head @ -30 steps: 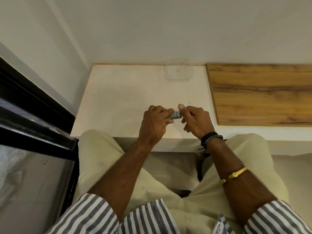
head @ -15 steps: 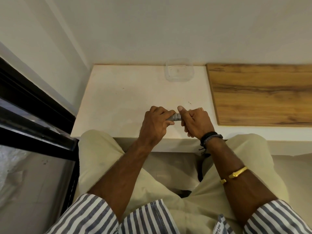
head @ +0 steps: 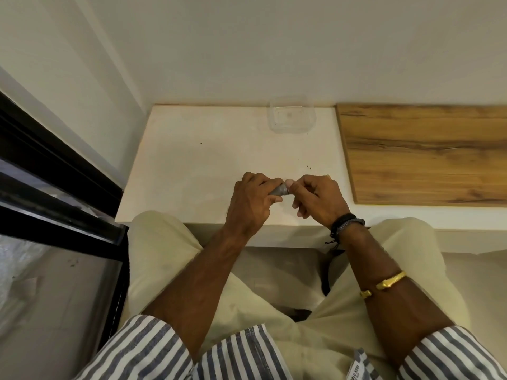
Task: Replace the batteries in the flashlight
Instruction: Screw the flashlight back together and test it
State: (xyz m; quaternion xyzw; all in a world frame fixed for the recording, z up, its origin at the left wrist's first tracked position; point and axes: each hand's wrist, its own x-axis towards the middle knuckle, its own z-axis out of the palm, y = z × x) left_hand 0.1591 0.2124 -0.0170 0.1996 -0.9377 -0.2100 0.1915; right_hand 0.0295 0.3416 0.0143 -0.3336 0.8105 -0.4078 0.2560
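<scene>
Flashlight (head: 280,190) first: I see only a small grey bit of it, poking out of my left hand (head: 251,205). The left hand is curled tight around it, so most of it is hidden inside the fist. My right hand (head: 318,200) is just beside the grey end. Its thumb tip touches that end, and its other fingers are bent in. I cannot tell if the right hand is pinching the flashlight or only pressing on it. Both hands are over the near part of the white table (head: 192,171), close to its front edge. A clear plastic box (head: 291,116) sits at the far edge of the table, well apart from the hands. A wooden board (head: 428,152) lies on the right side of the table.
</scene>
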